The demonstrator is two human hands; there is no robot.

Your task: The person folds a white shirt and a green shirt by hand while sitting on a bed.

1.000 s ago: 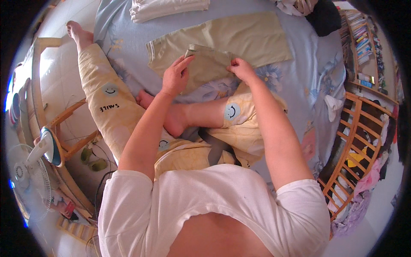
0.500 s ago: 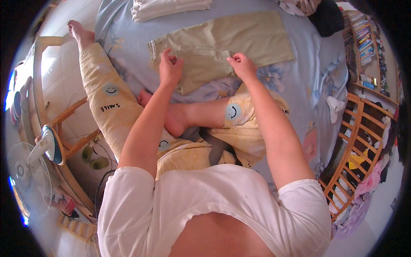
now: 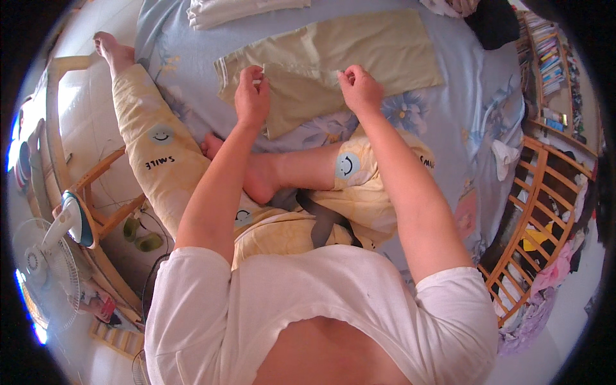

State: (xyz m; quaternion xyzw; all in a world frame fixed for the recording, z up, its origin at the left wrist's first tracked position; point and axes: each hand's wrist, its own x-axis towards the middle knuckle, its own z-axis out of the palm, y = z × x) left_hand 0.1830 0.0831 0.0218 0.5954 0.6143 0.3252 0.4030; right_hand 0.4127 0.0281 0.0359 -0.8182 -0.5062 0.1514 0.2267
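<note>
A pair of khaki trousers point(image 3: 378, 54), folded lengthwise, lies across the bed in front of me. Its left end shows a pale inner edge. My left hand point(image 3: 252, 96) pinches the upper edge of a folded-over layer near that end. Farther right, my right hand point(image 3: 362, 90) pinches the same edge between thumb and fingers. Between the two hands the edge runs nearly straight and looks slightly raised. A lower flap of the cloth hangs down toward my bent leg.
Folded white cloth point(image 3: 244, 11) lies at the bed's far edge. Dark clothing point(image 3: 493, 25) is at the far right. A blue floral sheet point(image 3: 475, 135) covers the bed. Beyond it stand a wooden rack point(image 3: 538, 186) and bookshelf point(image 3: 548, 64); a fan point(image 3: 45, 256) is at left.
Both hands have moved slightly away from me, carrying the pinched edge of the trousers a little farther up. The trousers' body stays in about the same place.
</note>
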